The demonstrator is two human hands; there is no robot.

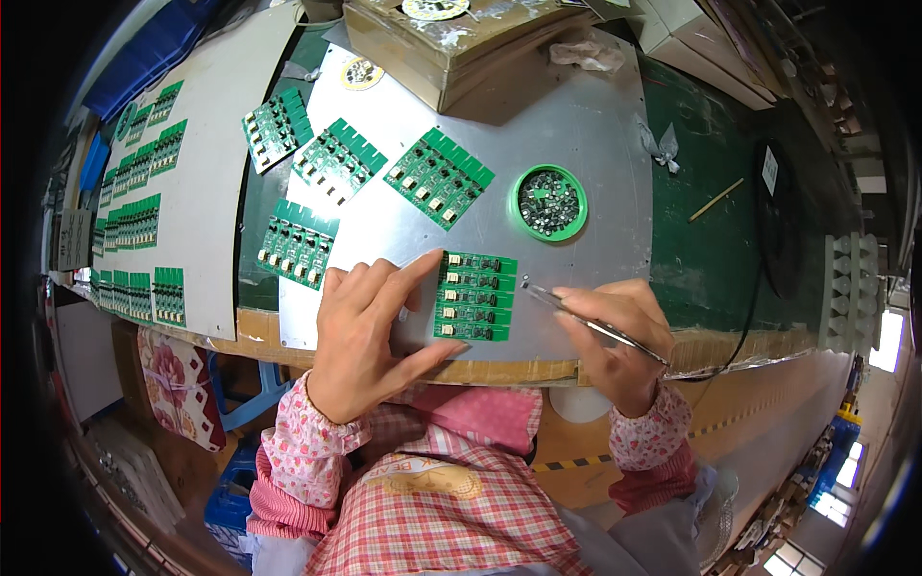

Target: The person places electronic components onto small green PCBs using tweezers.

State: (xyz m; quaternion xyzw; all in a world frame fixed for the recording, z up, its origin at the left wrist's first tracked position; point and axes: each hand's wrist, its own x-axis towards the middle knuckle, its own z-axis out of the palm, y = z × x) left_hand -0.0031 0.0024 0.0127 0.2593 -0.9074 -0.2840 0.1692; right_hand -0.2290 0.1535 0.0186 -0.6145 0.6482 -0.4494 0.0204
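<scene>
On a grey metal sheet [610,134] in front of me lies a green circuit board panel [477,298] with several rows of small black and white parts. My left hand [357,336] steadies it, index finger at the upper left corner and thumb along the lower edge. My right hand [624,336] pinches metal tweezers [597,324]. Their tip is just right of the board, at a tiny light component [525,278]; whether it is gripped I cannot make out. Beyond the tweezers sits a round green dish [552,237] full of small dark and silver components.
Similar panels [439,180] lie beyond the left hand. At left, a pale board [211,192] carries rows of panels. A cardboard box [471,62] stands at the back. On the green mat at right are a thin stick [715,200] and a black reel [768,226].
</scene>
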